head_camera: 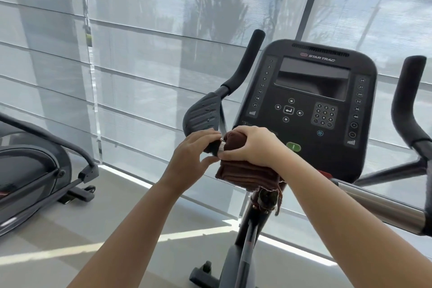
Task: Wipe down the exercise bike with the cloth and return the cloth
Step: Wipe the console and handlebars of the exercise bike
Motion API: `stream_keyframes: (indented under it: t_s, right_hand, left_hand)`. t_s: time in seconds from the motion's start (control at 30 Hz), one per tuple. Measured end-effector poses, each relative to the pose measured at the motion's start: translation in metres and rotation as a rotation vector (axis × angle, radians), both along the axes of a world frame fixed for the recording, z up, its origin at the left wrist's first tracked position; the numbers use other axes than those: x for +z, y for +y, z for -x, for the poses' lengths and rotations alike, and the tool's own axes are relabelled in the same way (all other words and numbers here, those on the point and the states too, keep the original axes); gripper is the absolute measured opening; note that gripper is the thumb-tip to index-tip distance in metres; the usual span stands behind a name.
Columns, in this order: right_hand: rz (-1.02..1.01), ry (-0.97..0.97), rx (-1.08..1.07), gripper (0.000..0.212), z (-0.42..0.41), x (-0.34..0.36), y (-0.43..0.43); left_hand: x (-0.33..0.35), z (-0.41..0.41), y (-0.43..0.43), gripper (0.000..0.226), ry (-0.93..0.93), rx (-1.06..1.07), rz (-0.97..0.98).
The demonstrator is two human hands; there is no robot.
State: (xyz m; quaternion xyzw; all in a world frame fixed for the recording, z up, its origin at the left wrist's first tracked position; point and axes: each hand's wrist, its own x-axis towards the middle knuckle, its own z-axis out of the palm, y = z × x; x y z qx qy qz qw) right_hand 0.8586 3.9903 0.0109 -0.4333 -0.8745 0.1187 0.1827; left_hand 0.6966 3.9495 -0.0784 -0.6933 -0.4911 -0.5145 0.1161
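Before the window: black upright exercise bike [306, 110] facing pale grey roller blinds [145, 37], its dark console marked "STAR TRAC".
Cloth: dark brown folded cloth [247, 174] draped over the bike's handlebar just below the console, one corner hanging down by the stem.
Right hand [253, 146]: fingers curled down over the top of the cloth, pressing it onto the bar, thumb tucked against its left edge.
Left hand [192, 155]: partly closed, fingertips and thumb pinching the metal bar end just left of the cloth, under the ribbed black elbow pad [203, 116].
Handlebars: black curved grips [247, 61] rise either side of the console; a shiny steel bar [383, 203] runs to the right.
Floor, left: another grey exercise machine [35, 170], well apart.
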Motion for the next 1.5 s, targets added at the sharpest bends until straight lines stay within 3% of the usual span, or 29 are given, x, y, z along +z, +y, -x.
stream_keyframes:
  t_s: [0.2, 0.33, 0.6, 0.8, 0.97, 1.03, 1.23, 1.5]
  right_hand:
    - [-0.735, -0.113, -0.075, 0.066, 0.015, -0.045, -0.009]
    - [-0.97, -0.179, -0.174, 0.071, 0.021, -0.062, -0.014]
    - [-0.742, -0.141, -0.091, 0.071, -0.009, -0.043, -0.016]
    - [-0.9, -0.216, -0.188, 0.07, -0.075, -0.061, -0.023]
    - [-0.532, -0.176, -0.096, 0.075, -0.081, -0.038, -0.021]
    - [-0.515, -0.231, -0.134, 0.074, -0.097, -0.034, -0.023]
    - [-0.721, -0.264, -0.198, 0.071, -0.166, -0.042, -0.036]
    - [-0.593, -0.261, -0.233, 0.076, -0.252, -0.037, -0.044]
  left_hand:
    - [-0.001, 0.005, 0.0, 0.051, -0.007, -0.026, 0.005]
    - [0.002, 0.007, -0.003, 0.047, -0.043, -0.054, 0.023]
    - [0.001, 0.003, -0.013, 0.056, 0.071, 0.033, 0.052]
    - [-0.004, -0.01, -0.017, 0.057, 0.093, 0.117, 0.013]
    - [-0.008, -0.025, -0.013, 0.058, 0.174, 0.269, -0.022]
    - [-0.011, -0.035, -0.015, 0.057, 0.196, 0.311, -0.041]
    - [-0.009, -0.08, -0.014, 0.049, 0.228, 0.187, -0.119]
    - [0.001, -0.163, -0.006, 0.049, 0.257, -0.036, -0.121]
